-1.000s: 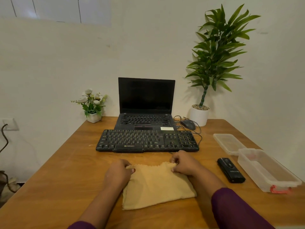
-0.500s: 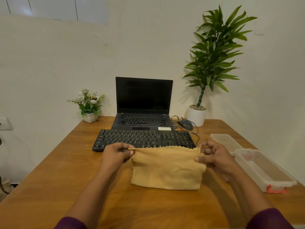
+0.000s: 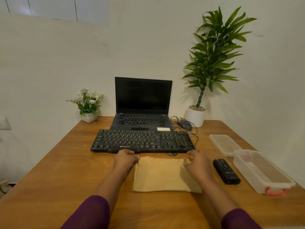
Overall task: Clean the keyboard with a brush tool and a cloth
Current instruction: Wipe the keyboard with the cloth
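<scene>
A tan cloth (image 3: 160,175) lies folded flat on the wooden table (image 3: 57,176), just in front of a black keyboard (image 3: 142,140). My left hand (image 3: 125,158) pinches the cloth's far left corner. My right hand (image 3: 197,163) grips its far right corner and covers part of that edge. A black brush tool (image 3: 226,171) rests on the table to the right of the cloth, a little apart from my right hand.
An open black laptop (image 3: 142,104) stands behind the keyboard, with a wired mouse (image 3: 184,125) to its right. A clear plastic box (image 3: 262,172) and its lid (image 3: 224,143) sit at the right edge. A small flower pot (image 3: 88,104) and a tall potted plant (image 3: 206,63) stand by the wall.
Both hands lifted the cloth by its top corners and stretched it out, then lowered it. It now lies flat on the table again, wider and neater than before.
</scene>
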